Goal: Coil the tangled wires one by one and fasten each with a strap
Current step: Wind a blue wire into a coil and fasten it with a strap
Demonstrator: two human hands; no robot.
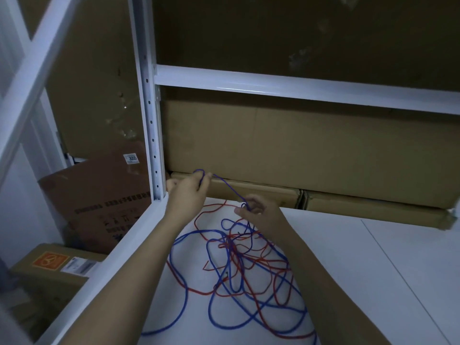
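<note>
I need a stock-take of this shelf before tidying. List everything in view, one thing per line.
blue wire: one, blue, tangled on the shelf, one stretch lifted between both hands
red wire: one, red, tangled with the blue wire on the shelf
shelf: one, white, under the wires
rack frame: white metal, upright post and crossbeam
cardboard boxes: several, brown, at the shelf's back and lower left
left hand: pinches the blue wire, near the post
right hand: pinches the blue wire, above the tangle
</note>
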